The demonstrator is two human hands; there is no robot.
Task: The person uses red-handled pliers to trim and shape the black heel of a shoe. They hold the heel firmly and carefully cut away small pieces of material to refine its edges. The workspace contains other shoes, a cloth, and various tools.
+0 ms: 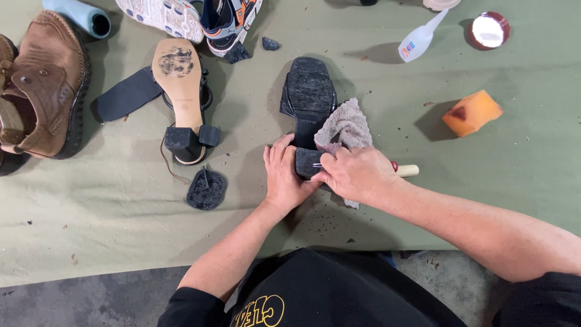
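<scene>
The person wore a black short-sleeved shirt [339, 297] with curved yellow outlined lettering across the chest. Both sleeves ended above the elbows, leaving the forearms bare. The left hand [284, 175] and the right hand [357, 175] were bare, without gloves, rings or a watch.

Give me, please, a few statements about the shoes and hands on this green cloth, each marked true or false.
1. The left hand steadies the heel of the black sandal, which lies sole up. True.
2. The right hand rests on the orange sponge. False: the sponge lies apart, to the right; the hand is at the sandal's heel.
3. A grey rag lies against the black sandal. True.
4. The brown leather shoe lies between the hands. False: it sits at the far left edge.
</scene>
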